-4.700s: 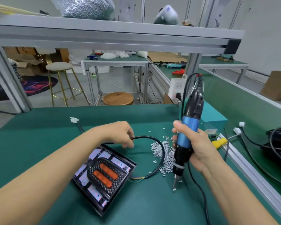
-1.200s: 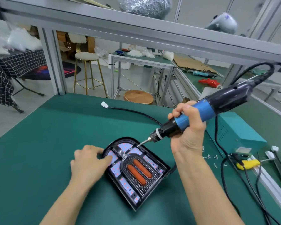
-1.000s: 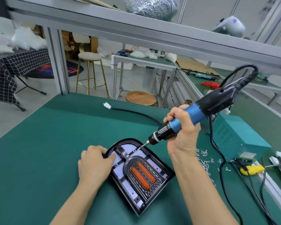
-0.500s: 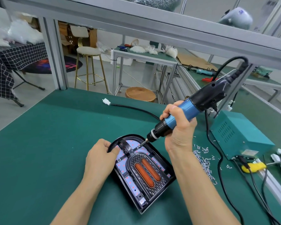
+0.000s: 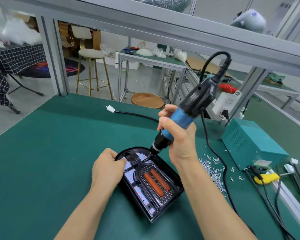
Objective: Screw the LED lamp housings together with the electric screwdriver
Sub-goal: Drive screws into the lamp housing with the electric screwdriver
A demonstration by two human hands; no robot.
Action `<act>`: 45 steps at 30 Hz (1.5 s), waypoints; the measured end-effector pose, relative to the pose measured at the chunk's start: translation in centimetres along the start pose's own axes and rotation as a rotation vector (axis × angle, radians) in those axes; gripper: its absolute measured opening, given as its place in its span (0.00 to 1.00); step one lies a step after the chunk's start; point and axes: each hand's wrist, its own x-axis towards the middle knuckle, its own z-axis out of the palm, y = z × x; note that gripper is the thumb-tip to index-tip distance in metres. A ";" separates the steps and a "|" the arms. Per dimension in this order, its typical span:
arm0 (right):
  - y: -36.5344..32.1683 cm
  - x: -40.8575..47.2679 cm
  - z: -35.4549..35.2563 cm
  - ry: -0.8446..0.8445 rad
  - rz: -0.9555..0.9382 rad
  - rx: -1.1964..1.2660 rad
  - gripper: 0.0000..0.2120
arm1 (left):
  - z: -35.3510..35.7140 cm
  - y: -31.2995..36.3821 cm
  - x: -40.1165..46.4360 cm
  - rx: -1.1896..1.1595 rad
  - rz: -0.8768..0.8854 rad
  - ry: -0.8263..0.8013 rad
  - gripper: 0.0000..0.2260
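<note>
Both hands are busy: the left hand (image 5: 107, 168) grips the housing's (image 5: 164, 193) rounded end on the mat (image 5: 42, 153), while the right hand (image 5: 178, 141) clasps the screwdriver (image 5: 185, 113), bit down inside that end.

black lamp housing (image 5: 164, 172), blue-and-black screwdriver (image 5: 185, 113), green mat (image 5: 50, 153)

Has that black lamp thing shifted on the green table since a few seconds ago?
Yes. The lamp housing lay left of the screw pile with its rounded end toward the person; now that end points away, nearer the pile.
</note>
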 end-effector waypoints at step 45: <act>-1.8 0.7 -1.4 0.113 -0.020 0.219 0.09 | 0.4 -0.1 -0.1 -0.098 -0.042 0.077 0.04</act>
